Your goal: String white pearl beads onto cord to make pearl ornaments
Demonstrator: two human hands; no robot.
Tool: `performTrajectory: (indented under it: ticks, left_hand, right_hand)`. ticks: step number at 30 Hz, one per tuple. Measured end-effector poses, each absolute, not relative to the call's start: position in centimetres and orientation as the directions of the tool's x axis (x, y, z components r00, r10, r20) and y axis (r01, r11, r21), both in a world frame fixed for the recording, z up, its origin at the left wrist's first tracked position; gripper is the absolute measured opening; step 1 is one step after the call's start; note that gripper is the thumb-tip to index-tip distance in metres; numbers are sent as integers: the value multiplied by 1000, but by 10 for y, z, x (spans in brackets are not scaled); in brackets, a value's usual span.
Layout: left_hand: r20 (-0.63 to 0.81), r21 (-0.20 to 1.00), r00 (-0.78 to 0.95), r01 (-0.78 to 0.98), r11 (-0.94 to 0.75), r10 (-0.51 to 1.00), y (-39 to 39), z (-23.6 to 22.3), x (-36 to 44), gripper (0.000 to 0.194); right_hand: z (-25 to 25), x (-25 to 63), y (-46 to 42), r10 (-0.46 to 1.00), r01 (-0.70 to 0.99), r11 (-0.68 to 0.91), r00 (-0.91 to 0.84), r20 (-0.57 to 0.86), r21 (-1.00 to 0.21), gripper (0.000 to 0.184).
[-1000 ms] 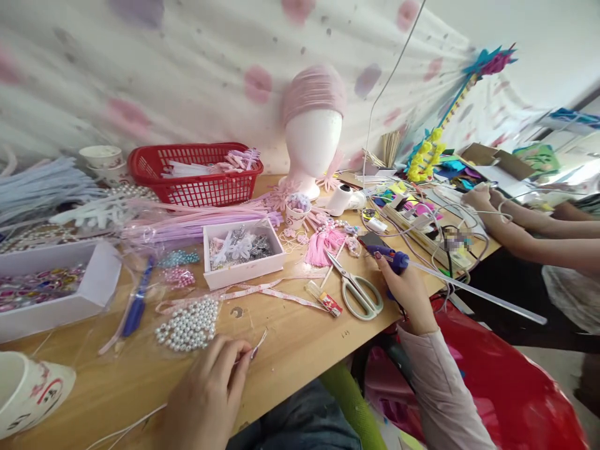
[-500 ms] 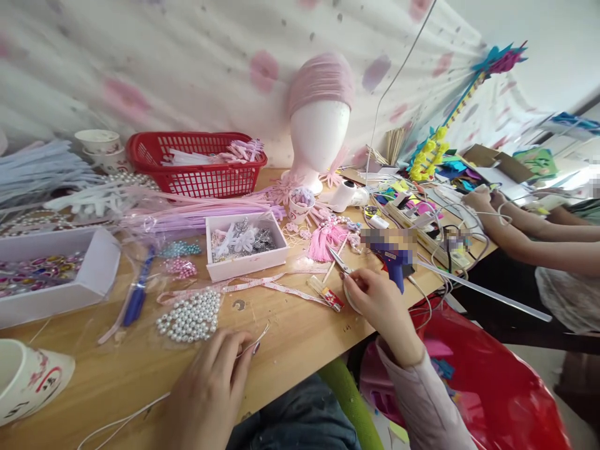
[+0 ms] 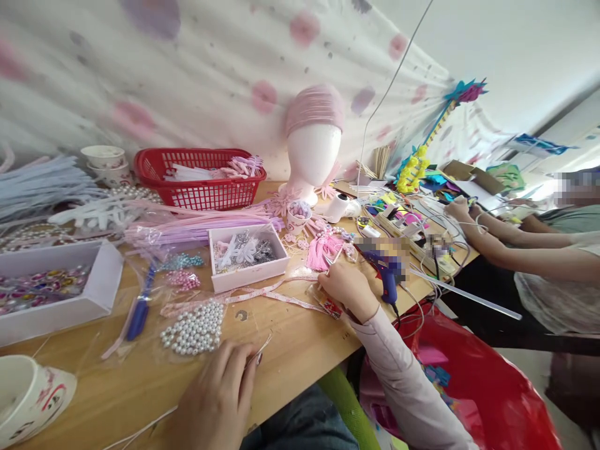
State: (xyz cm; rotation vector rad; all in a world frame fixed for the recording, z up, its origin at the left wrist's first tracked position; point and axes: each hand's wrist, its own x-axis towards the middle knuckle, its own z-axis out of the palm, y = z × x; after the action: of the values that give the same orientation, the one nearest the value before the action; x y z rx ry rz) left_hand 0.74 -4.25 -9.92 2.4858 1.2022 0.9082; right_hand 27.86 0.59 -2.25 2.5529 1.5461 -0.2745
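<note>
My left hand (image 3: 216,400) rests on the wooden table (image 3: 290,344) at the near edge, fingers pinched on a thin pale wire (image 3: 260,347) whose end sticks up to the right. A bag of white pearls (image 3: 193,328) lies just beyond it. My right hand (image 3: 347,287), in a pink sleeve, is curled down over the scissors, which it hides almost fully. A blue glue gun (image 3: 387,275) stands right beside that hand, apart from it. A small red-labelled tube (image 3: 328,304) lies under the wrist.
A white box of ornaments (image 3: 246,253), a measuring tape (image 3: 267,290), pink tassels (image 3: 325,247), a red basket (image 3: 201,178) and a foam head with pink cap (image 3: 313,147) fill the table. Another person's arms (image 3: 515,244) work at the right. A red bag (image 3: 487,387) sits below; a cup (image 3: 28,394) stands near left.
My right hand set the blue glue gun down standing and moved left onto the scissors. My left hand kept its pinch on the wire.
</note>
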Motion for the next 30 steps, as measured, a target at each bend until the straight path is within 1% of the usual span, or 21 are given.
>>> performTrajectory:
  ticks: [2, 5, 9, 12, 15, 20, 24, 27, 28, 30]
  left_hand:
    - [444, 454, 469, 617, -643, 764, -41, -100, 8, 14]
    - [434, 455, 474, 619, -640, 766, -40, -100, 8, 16]
    - [428, 452, 475, 624, -638, 769, -42, -99, 8, 18]
    - [419, 457, 471, 629, -629, 776, -43, -98, 8, 19]
    - [424, 461, 458, 633, -621, 782, -43, -97, 8, 19]
    - [413, 472, 446, 641, -606, 794, -43, -95, 10, 16]
    - [369, 484, 453, 652, -583, 812, -44, -91, 10, 14]
    - [354, 491, 445, 660, -569, 822, -45, -91, 10, 15]
    - [353, 494, 442, 660, -566, 824, -45, -91, 10, 14]
    - [358, 498, 436, 659, -564, 826, -45, -92, 10, 13]
  right_hand:
    - [-20, 281, 6, 855, 866, -493, 463, -232, -87, 26]
    - [-17, 285, -1, 849, 799, -521, 452, -273, -300, 27]
    - [-22, 289, -17, 844, 602, -533, 422, -330, -595, 36]
    - [-30, 288, -31, 846, 440, -504, 424, -323, -743, 29]
    - [-33, 285, -45, 854, 320, -457, 418, -309, -830, 20]
    - [-27, 284, -60, 882, 150, -357, 380, -280, -922, 18]
    - [-20, 292, -55, 891, 6, -294, 365, -271, -956, 21]
    - [-11, 298, -51, 899, -58, -254, 353, -258, -965, 20]
    - [-8, 299, -52, 913, -71, -212, 342, -224, -975, 21]
    - [2, 299, -59, 944, -72, -61, 321, -81, -996, 25]
